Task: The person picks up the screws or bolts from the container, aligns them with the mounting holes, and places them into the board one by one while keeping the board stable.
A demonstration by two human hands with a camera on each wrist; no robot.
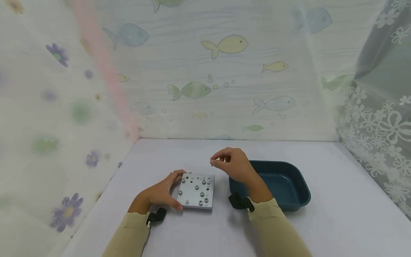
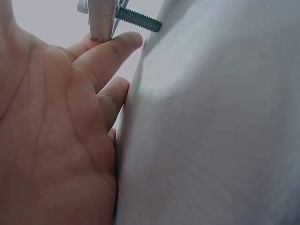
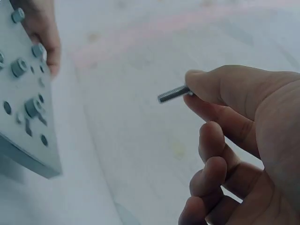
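A silver metal plate (image 1: 194, 191) with holes and several socket-head screws in it lies left of the middle of the white table. My left hand (image 1: 162, 191) grips it along its left side, thumb at the near corner and fingers at the far edge. From below the plate's edge, a dark threaded screw shank (image 2: 138, 18) sticks out in the left wrist view. Between thumb and forefinger, my right hand (image 1: 236, 166) pinches a small metal screw (image 3: 173, 94), its shank pointing away from the fingertips. This hand hovers beyond the plate's right side, apart from it.
A dark blue-green plastic bin (image 1: 282, 184) stands on the table at the right, partly behind my right forearm. Patterned curtains (image 1: 224, 71) with fish and flowers hang around the back and sides of the white table (image 1: 334, 214).
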